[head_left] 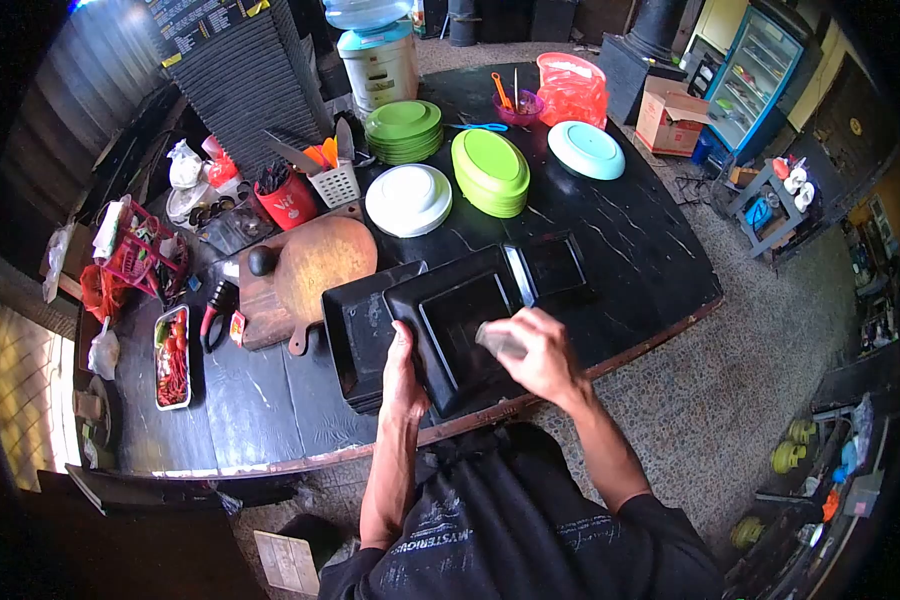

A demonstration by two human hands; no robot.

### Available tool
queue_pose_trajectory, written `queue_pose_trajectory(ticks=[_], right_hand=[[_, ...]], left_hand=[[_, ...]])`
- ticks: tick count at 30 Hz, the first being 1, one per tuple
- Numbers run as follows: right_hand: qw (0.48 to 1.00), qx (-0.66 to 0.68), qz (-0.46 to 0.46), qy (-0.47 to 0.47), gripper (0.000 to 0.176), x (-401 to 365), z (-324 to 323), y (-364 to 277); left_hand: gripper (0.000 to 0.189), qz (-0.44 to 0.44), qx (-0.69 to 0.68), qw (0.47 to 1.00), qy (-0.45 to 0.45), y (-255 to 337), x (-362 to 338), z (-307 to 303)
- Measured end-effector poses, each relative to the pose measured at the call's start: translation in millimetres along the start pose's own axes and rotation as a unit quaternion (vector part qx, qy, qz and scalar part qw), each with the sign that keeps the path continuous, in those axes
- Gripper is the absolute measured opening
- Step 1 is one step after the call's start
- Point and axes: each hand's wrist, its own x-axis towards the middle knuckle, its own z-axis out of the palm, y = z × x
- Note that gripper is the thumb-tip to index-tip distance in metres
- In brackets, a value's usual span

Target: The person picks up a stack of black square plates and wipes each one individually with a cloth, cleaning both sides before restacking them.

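Note:
My left hand point(403, 380) grips the left edge of a black rectangular plate point(465, 325), which is tilted up with its raised foot ring facing me. Closed around a small greyish cloth point(501, 342), my right hand point(542, 358) is over the right part of that plate. Just left of it lies a stack of similar black plates point(358, 345), partly hidden behind the held one. Beyond the held plate's far right corner is a smaller black dish point(553, 266).
White plates point(408, 200), green oval plates point(490, 172), round green plates point(403, 130) and a pale blue oval plate point(586, 150) stand along the dark table's point(660, 235) back. Leftward are a wooden cutting board point(330, 262), a red container point(287, 202) and a tray of chillies point(172, 360).

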Motion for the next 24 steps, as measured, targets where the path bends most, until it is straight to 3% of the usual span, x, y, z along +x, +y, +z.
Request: queue_pose_trajectory(ticks=[4, 7, 9, 13, 17, 19, 24], right_hand=[[0.990, 0.003, 0.062, 0.123, 0.037, 15.8, -2.8, 8.2], [0.987, 0.004, 0.071, 0.145, 0.040, 21.7, 5.3, -6.4], [0.992, 0.011, 0.004, 0.123, 0.040, 20.3, 15.6, -29.9], [0.996, 0.083, -0.022, 0.036, 0.046, 5.0, 26.7, -48.1], [0.983, 0.159, -0.055, -0.068, 0.042, -8.3, 20.7, -50.8], [0.984, 0.157, -0.059, -0.067, 0.040, -11.6, 18.5, -45.1], [0.995, 0.069, 0.062, 0.023, 0.028, -6.6, 2.4, -16.5]], left_hand=[[0.061, -0.030, -0.003, 1.000, -0.005, -8.4, -3.7, 0.9], [0.056, -0.056, 0.005, 0.998, -0.007, -19.9, -5.4, 8.7], [0.054, -0.053, 0.010, 0.998, -0.016, -29.5, -2.9, 8.4], [0.050, -0.041, -0.037, 0.998, -0.028, -20.5, 0.0, 1.8], [0.056, 0.041, -0.021, 0.999, -0.006, 0.4, 4.0, 3.2], [0.059, 0.044, -0.035, 0.998, -0.016, 9.1, 4.1, -0.4], [0.062, 0.038, -0.031, 0.999, 0.013, 18.3, -7.3, 8.6]])
